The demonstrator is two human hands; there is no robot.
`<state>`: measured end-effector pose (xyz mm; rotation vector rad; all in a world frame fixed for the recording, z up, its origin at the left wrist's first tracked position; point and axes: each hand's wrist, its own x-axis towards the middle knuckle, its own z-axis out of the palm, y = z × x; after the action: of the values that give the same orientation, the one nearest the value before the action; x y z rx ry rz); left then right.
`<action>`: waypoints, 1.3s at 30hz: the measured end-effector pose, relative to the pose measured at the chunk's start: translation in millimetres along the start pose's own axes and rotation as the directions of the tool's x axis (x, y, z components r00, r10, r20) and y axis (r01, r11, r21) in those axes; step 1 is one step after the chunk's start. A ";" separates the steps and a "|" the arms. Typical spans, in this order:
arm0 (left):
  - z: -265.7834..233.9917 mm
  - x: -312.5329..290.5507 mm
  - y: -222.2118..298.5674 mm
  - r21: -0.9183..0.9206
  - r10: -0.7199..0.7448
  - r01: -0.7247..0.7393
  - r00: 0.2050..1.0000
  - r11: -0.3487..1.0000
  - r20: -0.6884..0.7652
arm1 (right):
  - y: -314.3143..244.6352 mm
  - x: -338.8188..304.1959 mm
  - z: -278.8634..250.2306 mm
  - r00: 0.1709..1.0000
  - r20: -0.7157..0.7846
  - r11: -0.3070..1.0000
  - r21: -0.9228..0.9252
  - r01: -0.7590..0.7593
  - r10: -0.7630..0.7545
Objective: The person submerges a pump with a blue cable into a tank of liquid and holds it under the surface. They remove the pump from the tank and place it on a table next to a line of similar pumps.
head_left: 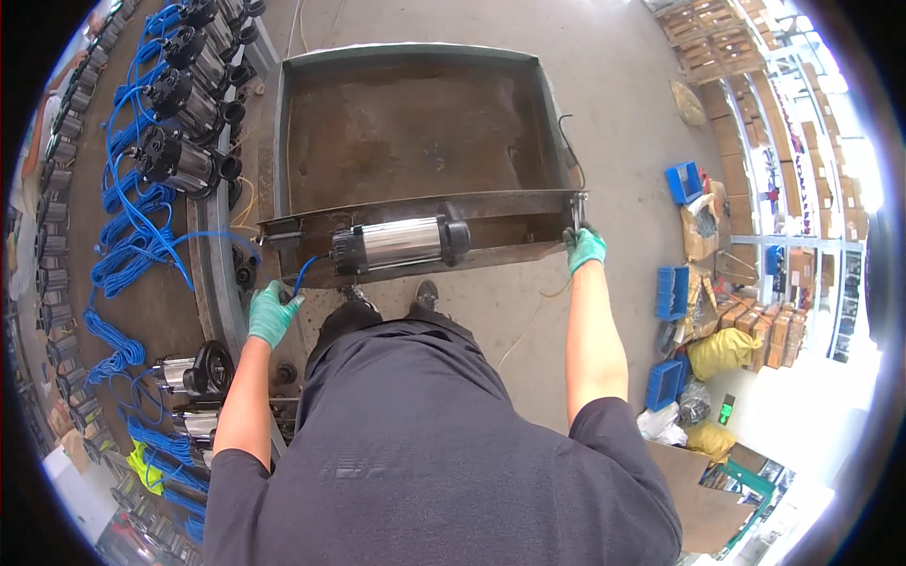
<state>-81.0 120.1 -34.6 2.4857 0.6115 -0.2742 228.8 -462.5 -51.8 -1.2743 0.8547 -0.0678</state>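
A silver electric pump (401, 243) with black ends lies on its side across the narrow front trough of a large metal tank (425, 200). From its left end a blue cable (306, 272) runs down to my left hand (273, 314), gloved in green, whose fingers close round it. My right hand (585, 249), also green-gloved, is at the tank's front right corner. Its fingers are closed on a small silver metal bar (579, 209); the glove hides the lower part of it.
Several pumps (184, 162) with coiled blue cables (132, 250) line a bench on the left. Two more pumps (193, 373) lie beside my left forearm. Blue bins (672, 292), sacks (725, 354) and cartons stand on the right, with wooden pallets (713, 38) behind.
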 end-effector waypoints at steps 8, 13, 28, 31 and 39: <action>-26.5 -2.5 42.2 -0.181 0.006 0.017 0.992 0.983 0.123 | -15.7 -93.6 42.5 0.774 0.493 0.291 -0.733 0.615 -0.396; -49.9 0.6 90.8 -0.394 -0.012 0.017 1.000 0.919 0.016 | -37.3 -238.8 132.3 0.563 0.823 0.117 -0.569 0.814 0.081; -133.3 11.2 200.6 -0.244 0.629 -0.643 0.765 0.726 -0.142 | 97.8 -139.2 112.6 0.562 0.784 0.059 -0.569 0.820 -0.264; -115.9 13.9 202.4 -0.218 0.656 -0.679 0.734 0.701 -0.174 | 84.0 -159.8 119.9 0.642 0.733 0.169 -0.620 0.767 -0.225; -109.2 16.0 197.2 -0.396 0.506 -0.508 0.854 0.764 -0.120 | 84.5 -157.8 119.2 0.655 0.732 0.079 -0.653 0.753 -0.190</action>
<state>34.4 41.9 143.3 2.1247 -0.0333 0.0741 155.0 -260.9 -37.3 -2.6274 -0.2232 0.2726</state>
